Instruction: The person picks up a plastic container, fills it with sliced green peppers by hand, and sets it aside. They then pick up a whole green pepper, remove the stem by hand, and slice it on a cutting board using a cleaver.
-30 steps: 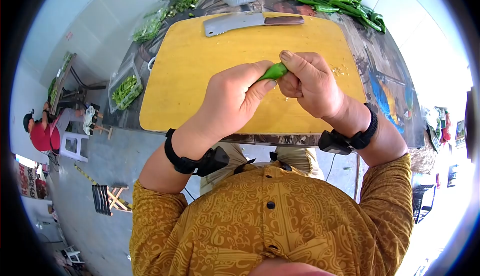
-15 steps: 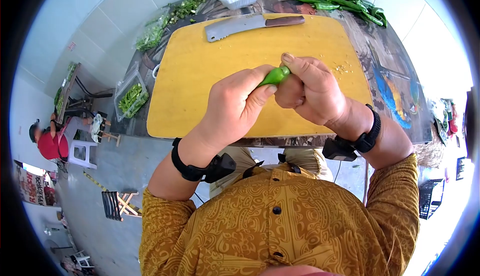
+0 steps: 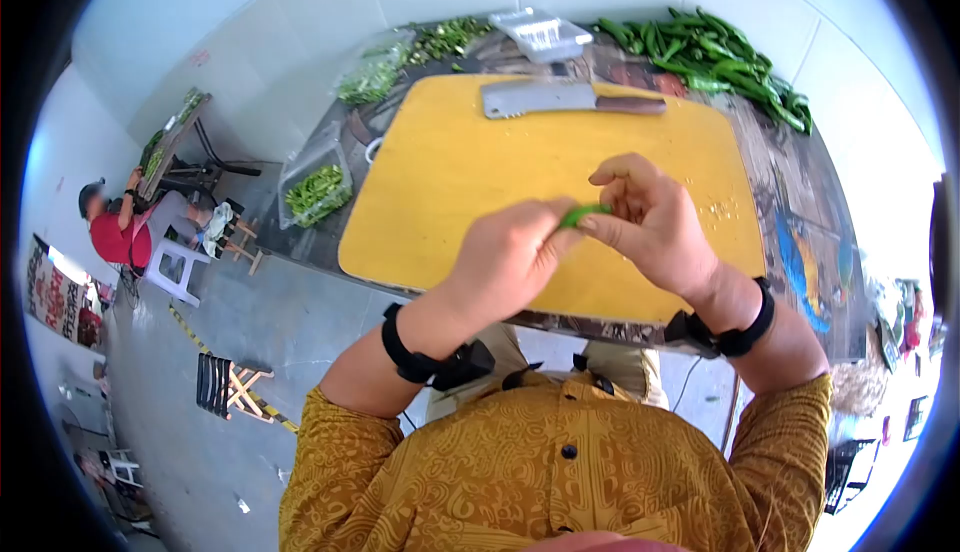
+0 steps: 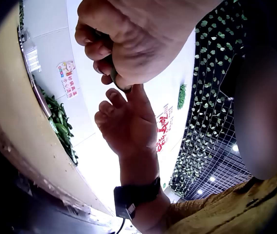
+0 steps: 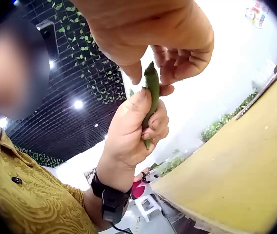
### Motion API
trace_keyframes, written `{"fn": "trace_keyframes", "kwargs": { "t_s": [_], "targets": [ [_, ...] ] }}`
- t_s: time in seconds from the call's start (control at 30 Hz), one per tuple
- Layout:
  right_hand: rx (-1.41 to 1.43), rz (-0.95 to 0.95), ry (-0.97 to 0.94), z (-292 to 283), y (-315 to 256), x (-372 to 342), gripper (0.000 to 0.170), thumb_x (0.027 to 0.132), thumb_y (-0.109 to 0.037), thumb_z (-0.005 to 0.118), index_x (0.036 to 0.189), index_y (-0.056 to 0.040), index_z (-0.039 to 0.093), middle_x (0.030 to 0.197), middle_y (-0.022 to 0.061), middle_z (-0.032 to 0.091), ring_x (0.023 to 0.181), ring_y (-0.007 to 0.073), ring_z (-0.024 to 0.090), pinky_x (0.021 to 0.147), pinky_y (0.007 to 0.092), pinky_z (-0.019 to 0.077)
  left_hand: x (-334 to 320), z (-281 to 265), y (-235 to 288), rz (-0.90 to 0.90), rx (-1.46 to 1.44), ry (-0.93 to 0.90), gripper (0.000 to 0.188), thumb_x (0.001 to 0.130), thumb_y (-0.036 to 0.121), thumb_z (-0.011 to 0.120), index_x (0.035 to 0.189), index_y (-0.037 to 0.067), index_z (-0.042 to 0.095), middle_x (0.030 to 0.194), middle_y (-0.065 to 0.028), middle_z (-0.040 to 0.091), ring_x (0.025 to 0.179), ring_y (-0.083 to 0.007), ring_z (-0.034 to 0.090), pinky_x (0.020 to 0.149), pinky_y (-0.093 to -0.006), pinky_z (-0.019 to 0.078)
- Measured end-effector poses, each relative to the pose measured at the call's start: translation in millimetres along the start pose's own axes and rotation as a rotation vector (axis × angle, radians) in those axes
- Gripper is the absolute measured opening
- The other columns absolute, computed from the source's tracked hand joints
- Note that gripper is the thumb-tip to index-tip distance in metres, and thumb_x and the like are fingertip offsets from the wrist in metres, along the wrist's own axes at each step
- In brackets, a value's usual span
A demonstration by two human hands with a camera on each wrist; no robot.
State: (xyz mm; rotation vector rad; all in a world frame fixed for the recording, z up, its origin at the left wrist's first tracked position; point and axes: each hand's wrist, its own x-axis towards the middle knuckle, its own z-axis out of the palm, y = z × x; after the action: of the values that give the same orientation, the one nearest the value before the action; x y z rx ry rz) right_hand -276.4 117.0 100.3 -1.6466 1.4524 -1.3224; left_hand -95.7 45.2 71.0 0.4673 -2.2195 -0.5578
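Note:
Over the yellow cutting board (image 3: 440, 182), my left hand (image 3: 505, 257) grips a green chili pepper (image 3: 582, 214). In the right wrist view the pepper (image 5: 151, 92) runs through that fist, its thin tip out below and its darker thick end out above. My right hand (image 3: 660, 232) is at the thick end, thumb on one side and loosely bent fingers on the other, with gaps around the pepper. Seen from the left wrist, the left hand (image 4: 138, 44) covers most of the pepper. A cleaver (image 3: 540, 98) with a brown handle lies at the board's far edge.
Whole green peppers (image 3: 720, 57) are heaped at the table's back right. A clear tray (image 3: 543, 34) stands at the back, and a tray of cut greens (image 3: 318, 192) at the left. Pale seeds (image 3: 720, 210) dot the board's right side. Another person (image 3: 125, 232) sits far left.
My right hand has loosened from its curl at the pepper's end, with fingers now spread apart. The left hand keeps its grip. The head view has shifted, so the board appears lower and farther right.

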Motion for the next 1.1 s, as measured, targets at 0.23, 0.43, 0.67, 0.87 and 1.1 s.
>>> {"fn": "trace_keyframes", "kwargs": {
  "t_s": [0.23,0.43,0.67,0.87,1.1],
  "targets": [
    [0.105,0.024,-0.165,5,3,-3,0.008,0.087,-0.006,0.067,0.089,0.0015,0.065,0.071,0.0017,0.062,0.059,0.0063,0.055,0.053,0.02,0.0452,-16,-7,-4,-0.122,-0.281,-0.177,0.028,0.093,0.022,0.06,0.11,0.0,0.062,0.081,-0.0159,0.063,0.069,-0.0255,0.062,0.063,-0.0318,0.0485],
    [0.266,0.151,-0.288,0,8,1,0.011,0.091,-0.007,0.062,0.089,0.0031,0.065,0.068,0.0033,0.061,0.055,0.0076,0.055,0.049,0.0211,0.0443,-27,-13,-15,-0.154,-0.315,-0.275,0.032,0.095,0.026,0.057,0.113,0.0,0.062,0.081,-0.0138,0.064,0.068,-0.0225,0.06,0.062,-0.031,0.0476],
    [0.146,-0.452,0.238,-33,-41,21,0.022,0.095,-0.007,0.052,0.111,0.0057,0.061,0.08,0.0047,0.059,0.068,0.011,0.054,0.063,0.0233,0.0459,-40,-16,-43,-0.123,-0.099,-0.056,0.026,0.092,0.018,0.059,0.111,0.001,0.062,0.083,-0.0123,0.062,0.069,-0.0241,0.06,0.063,-0.033,0.0479],
    [-0.244,-1.452,0.198,-86,-134,35,0.029,0.094,-0.002,0.05,0.121,0.0085,0.05,0.103,0.0121,0.058,0.084,0.0132,0.058,0.076,0.0252,0.0497,-47,-10,-65,-0.112,-0.038,0.04,0.025,0.087,0.007,0.063,0.112,0.002,0.062,0.088,-0.0119,0.061,0.072,-0.0248,0.06,0.065,-0.0324,0.048],
    [-0.424,-0.943,0.487,-24,-86,136,0.036,0.083,-0.005,0.059,0.119,-0.0001,0.058,0.106,0.0178,0.064,0.087,0.0228,0.064,0.079,0.0309,0.0512,-49,-10,-65,-0.046,-0.042,-0.015,0.026,0.085,0.006,0.065,0.111,0.002,0.063,0.091,-0.0112,0.062,0.074,-0.0235,0.06,0.064,-0.0306,0.0475]
  ]
}}
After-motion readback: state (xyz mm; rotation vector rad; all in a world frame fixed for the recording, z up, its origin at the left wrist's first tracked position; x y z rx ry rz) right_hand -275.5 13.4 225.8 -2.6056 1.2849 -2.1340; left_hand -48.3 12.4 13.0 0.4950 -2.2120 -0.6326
